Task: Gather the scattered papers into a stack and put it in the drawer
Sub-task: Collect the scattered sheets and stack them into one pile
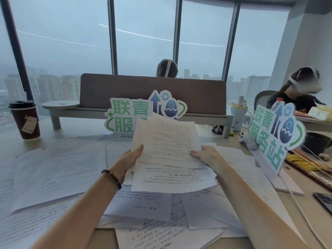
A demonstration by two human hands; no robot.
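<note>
I hold an uneven bundle of printed sheets (168, 151) lifted above the desk in the middle of the view. My left hand (130, 159) grips its left edge, thumb on top. Its right edge sits in the grip of my right hand (206, 156), thumb also on top. The sheets in the bundle are fanned and not squared. Many more printed papers (59, 169) lie scattered and overlapping across the desk (10, 142), under and around my forearms. No drawer is in view.
A dark red coffee cup (26, 121) stands at the far left. Two standing signs (274, 139) rise behind and to the right of the bundle. A white cable (296, 207), a phone (324, 202) and a dark mug (316, 142) lie on the right. Two people sit beyond the grey divider (152, 92).
</note>
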